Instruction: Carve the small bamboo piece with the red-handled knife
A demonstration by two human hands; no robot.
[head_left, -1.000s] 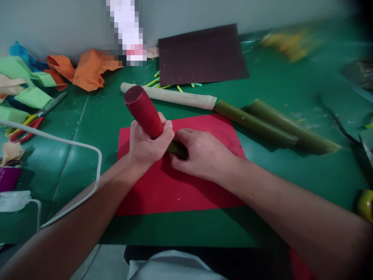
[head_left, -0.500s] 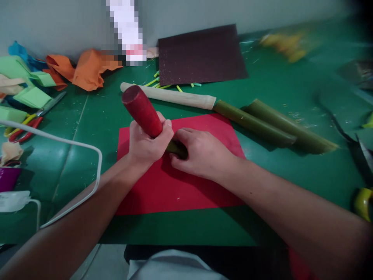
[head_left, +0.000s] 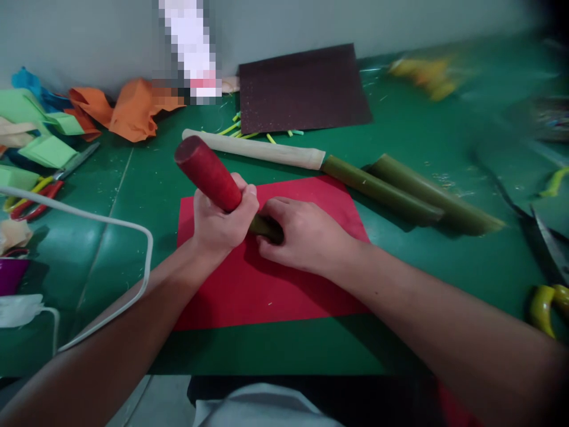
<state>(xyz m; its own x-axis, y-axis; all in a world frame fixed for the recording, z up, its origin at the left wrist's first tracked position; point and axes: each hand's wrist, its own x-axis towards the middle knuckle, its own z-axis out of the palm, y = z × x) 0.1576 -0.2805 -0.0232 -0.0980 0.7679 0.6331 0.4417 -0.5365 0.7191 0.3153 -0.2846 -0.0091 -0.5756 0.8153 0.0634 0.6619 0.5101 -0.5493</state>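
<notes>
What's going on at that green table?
Somebody's left hand is wrapped around a red rod, which tilts up over a red sheet. Right beside it, the right hand holds a dark green piece. The left hand hides whether the two join. Behind them, a pale stick and two green tubes lie on the table.

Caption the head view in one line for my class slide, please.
Over a red sheet, the left hand grips a red rod while the right hand holds a green piece.
</notes>
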